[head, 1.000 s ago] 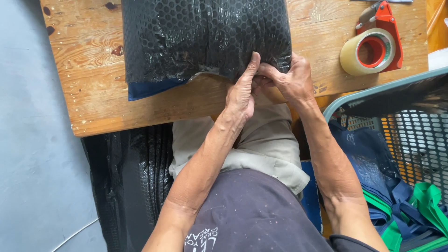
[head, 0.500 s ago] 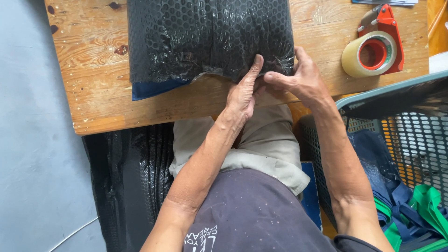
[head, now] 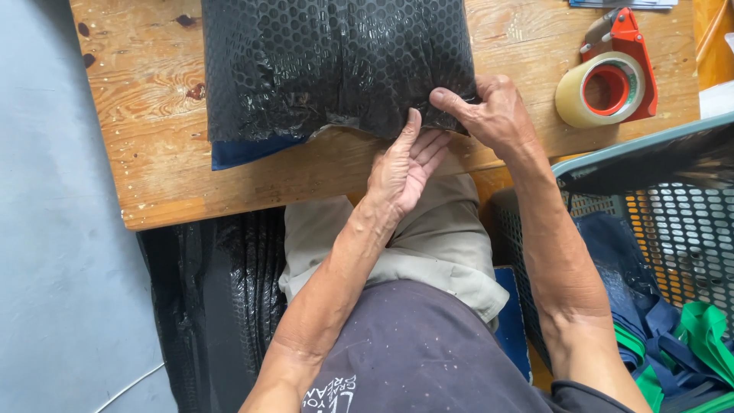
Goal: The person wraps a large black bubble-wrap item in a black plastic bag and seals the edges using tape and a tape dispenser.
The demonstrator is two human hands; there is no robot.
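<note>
A bulky parcel wrapped in black bubble wrap (head: 336, 65) lies on a wooden table (head: 153, 145). A dark blue item (head: 248, 149) pokes out from under its near left corner. My left hand (head: 405, 164) rests flat with fingers together against the wrap's near edge at the table's front. My right hand (head: 489, 115) pinches the near right corner of the wrap between thumb and fingers.
A red tape dispenser with a roll of clear tape (head: 608, 80) sits at the table's right end. A grey plastic basket (head: 657, 229) with blue and green fabric stands at my right. Rolled black bubble wrap (head: 214, 306) lies on the floor at my left.
My right hand has slid right along the wrap's near edge to its corner. My left hand has flattened out just below the edge.
</note>
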